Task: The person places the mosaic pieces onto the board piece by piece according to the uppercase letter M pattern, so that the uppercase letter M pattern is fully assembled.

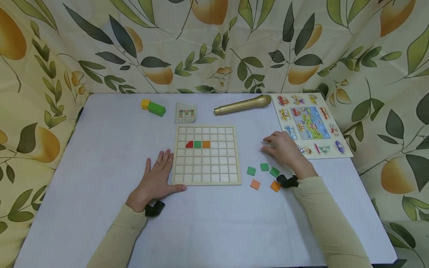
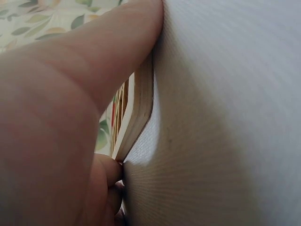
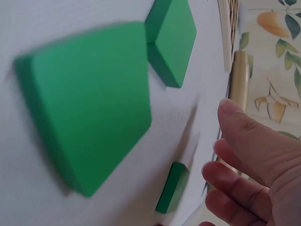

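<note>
A wooden grid board [image 1: 204, 179] lies on the table with a red rounded tile [image 1: 190, 144], a green square [image 1: 197, 144] and an orange square [image 1: 206, 144] side by side in one row. My left hand [image 1: 155, 182] rests flat at its lower left corner, thumb along the near edge and fingers by the left side. To the right of the board my right hand [image 1: 284, 149] hovers, fingers loosely bent; the right wrist view shows nothing between thumb and fingertips. Below it lie three loose green tiles [image 1: 251, 171] and two orange ones [image 1: 255, 184].
Behind the board lies a small patterned grid card [image 1: 185, 113], with a gold microphone [image 1: 242, 105] to its right. A picture puzzle board [image 1: 342, 128] lies at the right, partly behind my right hand. A green block [image 1: 156, 109] and a yellow block [image 1: 145, 104] sit back left.
</note>
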A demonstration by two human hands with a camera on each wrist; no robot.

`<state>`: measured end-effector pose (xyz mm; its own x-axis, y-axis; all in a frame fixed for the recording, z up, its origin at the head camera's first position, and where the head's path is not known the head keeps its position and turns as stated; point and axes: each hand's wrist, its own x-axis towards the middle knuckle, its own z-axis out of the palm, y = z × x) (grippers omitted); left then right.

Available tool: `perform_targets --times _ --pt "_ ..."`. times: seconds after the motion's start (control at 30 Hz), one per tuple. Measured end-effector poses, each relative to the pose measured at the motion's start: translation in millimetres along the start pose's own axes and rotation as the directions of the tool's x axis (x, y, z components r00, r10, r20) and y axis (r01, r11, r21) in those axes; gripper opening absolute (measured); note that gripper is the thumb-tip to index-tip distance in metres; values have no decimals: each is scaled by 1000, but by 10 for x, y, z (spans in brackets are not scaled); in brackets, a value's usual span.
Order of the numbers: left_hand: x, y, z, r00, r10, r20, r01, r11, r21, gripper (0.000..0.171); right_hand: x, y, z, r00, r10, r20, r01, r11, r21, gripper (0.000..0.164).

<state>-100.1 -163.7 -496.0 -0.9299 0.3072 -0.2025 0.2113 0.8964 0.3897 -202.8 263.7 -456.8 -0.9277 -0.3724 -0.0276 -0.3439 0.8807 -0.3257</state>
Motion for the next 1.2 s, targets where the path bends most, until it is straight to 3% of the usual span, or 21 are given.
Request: perform_targets --times 0.33,0.57,1.2 --pt "-9 10 -28 1000 7 -5 -6 1000 3 124 -124 76 -94 997 24 71 -26 999 25 43" --pt "-14 8 -23 1000 12 -9 -12 1000 2 124 -197 136 -133 997 -13 75 11 1000 27 38" --pt "-10 7 -10 1000 7 -2 -7 1000 9 124 -242 165 -126 994 36 99 -38 999 20 26"
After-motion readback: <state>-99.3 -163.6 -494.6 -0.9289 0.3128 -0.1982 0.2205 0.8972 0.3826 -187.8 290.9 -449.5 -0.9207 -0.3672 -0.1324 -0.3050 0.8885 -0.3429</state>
